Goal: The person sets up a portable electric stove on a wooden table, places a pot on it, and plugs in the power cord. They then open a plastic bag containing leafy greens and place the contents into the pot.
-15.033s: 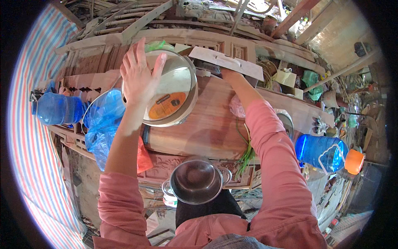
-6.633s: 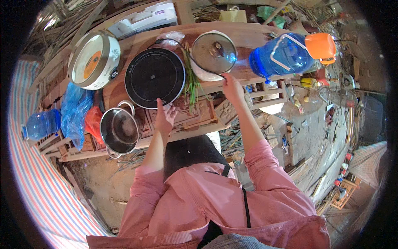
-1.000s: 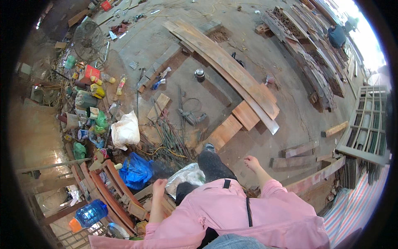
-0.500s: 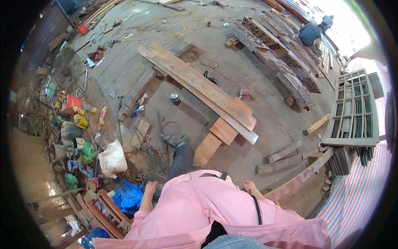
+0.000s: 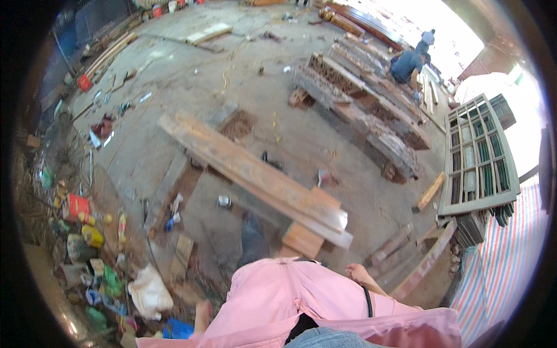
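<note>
My left hand (image 5: 203, 313) hangs low beside the pink jacket (image 5: 270, 287), smeared by motion, its fingers not clear. The nearest things to it are a white sack (image 5: 149, 293) and a blue plastic bag (image 5: 177, 328). On the other side of the jacket, my right hand (image 5: 356, 272) is held out with its fingers curled in and nothing visible in them. Ahead of me, long wooden planks (image 5: 255, 174) lie stacked across shorter wood blocks (image 5: 303, 240). The right hand is nearest the planks' near end, apart from them.
Bottles, bags and other litter (image 5: 93, 255) crowd the left side. A metal can (image 5: 224, 201) stands by the planks. Rough beams (image 5: 360, 104) lie farther off, where a person (image 5: 406, 68) bends down. A window frame (image 5: 481, 153) leans at the right, above a striped sheet (image 5: 493, 255).
My view has shifted forward and right, so the planks sit lower and nearer. The left hand has dropped toward the lower edge. The right hand has lifted slightly outward.
</note>
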Demonstrator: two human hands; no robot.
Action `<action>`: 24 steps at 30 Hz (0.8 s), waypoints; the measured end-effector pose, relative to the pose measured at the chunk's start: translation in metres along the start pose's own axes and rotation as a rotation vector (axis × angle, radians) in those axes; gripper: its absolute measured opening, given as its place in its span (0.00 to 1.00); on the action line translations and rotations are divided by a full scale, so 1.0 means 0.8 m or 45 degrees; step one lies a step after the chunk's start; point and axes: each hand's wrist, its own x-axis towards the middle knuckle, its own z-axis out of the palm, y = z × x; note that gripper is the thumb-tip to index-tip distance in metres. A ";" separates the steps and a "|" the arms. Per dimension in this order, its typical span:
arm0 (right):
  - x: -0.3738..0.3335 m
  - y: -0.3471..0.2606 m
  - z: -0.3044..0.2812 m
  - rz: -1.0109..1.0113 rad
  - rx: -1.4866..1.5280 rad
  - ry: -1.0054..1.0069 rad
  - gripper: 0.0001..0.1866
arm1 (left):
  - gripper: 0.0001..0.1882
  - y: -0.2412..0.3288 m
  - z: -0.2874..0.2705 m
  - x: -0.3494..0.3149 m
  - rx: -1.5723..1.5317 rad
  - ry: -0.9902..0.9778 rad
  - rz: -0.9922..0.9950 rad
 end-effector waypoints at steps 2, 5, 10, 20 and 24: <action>0.068 -0.093 0.001 -0.483 -0.082 0.057 0.17 | 0.20 0.047 0.003 0.055 -0.120 -0.027 -0.031; 0.167 -0.265 0.010 -0.484 -0.566 -0.122 0.21 | 0.20 0.153 -0.007 0.143 -0.173 -0.053 -0.058; 0.206 -0.428 -0.031 -0.611 0.530 -0.162 0.19 | 0.20 0.356 -0.123 0.251 -0.356 0.085 0.199; 0.321 -0.355 -0.099 0.100 -0.314 -0.053 0.20 | 0.15 0.887 -0.319 0.320 -0.927 -0.045 0.894; 0.467 -0.401 -0.154 -0.133 -0.520 -0.263 0.17 | 0.15 0.944 -0.298 0.407 -0.956 -0.090 0.832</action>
